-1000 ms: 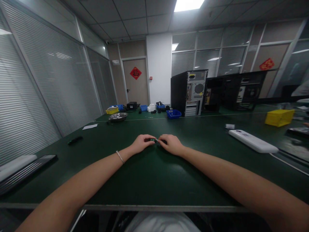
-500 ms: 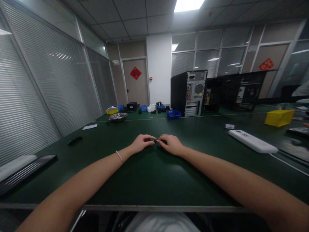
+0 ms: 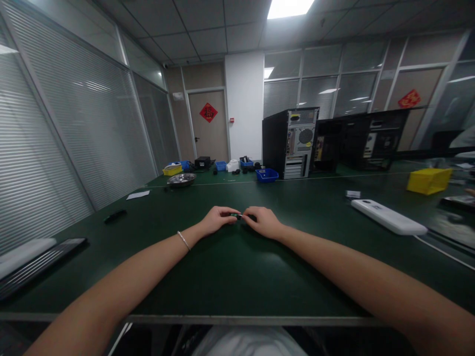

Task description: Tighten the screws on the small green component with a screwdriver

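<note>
My left hand (image 3: 216, 220) is closed in a pinch on a small dark piece with some green on it (image 3: 235, 215), perhaps a little circuit board. From the other side my right hand (image 3: 264, 222) has thumb and forefinger pressed together at a thin, pale metallic bit (image 3: 240, 215) at that piece's right end. Whether this bit belongs to the piece or is separate, I cannot tell. Both hands are low over the green tabletop (image 3: 230, 277), fingertips almost meeting. The fingers hide most of the piece.
A white power-bank-like case (image 3: 389, 217) with a cable and a yellow box (image 3: 429, 181) are at right. Computer towers (image 3: 291, 143), a blue tray (image 3: 266, 175) and a metal dish (image 3: 181, 180) stand behind. A small dark object (image 3: 115, 216) and a ridged black panel (image 3: 44, 264) lie left.
</note>
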The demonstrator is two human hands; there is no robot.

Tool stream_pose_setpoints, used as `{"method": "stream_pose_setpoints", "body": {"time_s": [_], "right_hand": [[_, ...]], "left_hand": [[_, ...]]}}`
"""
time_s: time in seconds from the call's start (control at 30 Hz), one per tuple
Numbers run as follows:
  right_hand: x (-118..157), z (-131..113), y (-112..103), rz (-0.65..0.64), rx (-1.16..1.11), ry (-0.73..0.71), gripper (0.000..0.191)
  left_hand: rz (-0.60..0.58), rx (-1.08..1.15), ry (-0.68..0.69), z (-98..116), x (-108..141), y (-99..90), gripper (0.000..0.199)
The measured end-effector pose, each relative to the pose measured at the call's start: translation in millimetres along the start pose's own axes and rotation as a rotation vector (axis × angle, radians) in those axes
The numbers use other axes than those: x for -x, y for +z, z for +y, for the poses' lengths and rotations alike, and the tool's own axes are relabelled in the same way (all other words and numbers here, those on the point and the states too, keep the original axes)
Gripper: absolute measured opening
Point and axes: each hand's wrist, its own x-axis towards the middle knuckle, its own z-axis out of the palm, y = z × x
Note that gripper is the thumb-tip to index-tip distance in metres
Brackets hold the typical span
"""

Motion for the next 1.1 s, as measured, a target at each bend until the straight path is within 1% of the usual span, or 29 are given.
{"method": "stream_pose_setpoints", "body": {"time_s": [0.27, 0.47, 0.7, 1.1], "right_hand": [[-0.5, 0.4, 2.1, -0.008, 0.041, 0.004, 0.027], [-0.7, 1.4, 2.4, -0.010, 0.039, -0.001, 0.026], [-0.6, 1.3, 2.0, -0.006, 0.030, -0.011, 0.027], [-0.4, 3.2, 1.8, -0.002, 0.008, -0.040, 0.026]], "left_hand": [[0.003, -0.057, 0.077, 0.3, 0.6, 0.6, 0.032], [-0.002, -0.082, 0.032, 1.9, 0.9, 0.0, 0.032], [-0.017, -0.027, 0.054, 0.3, 0.7, -1.0, 0.033], [-0.032, 0.026, 0.007, 5.9, 2.6, -0.7, 0.034]]}}
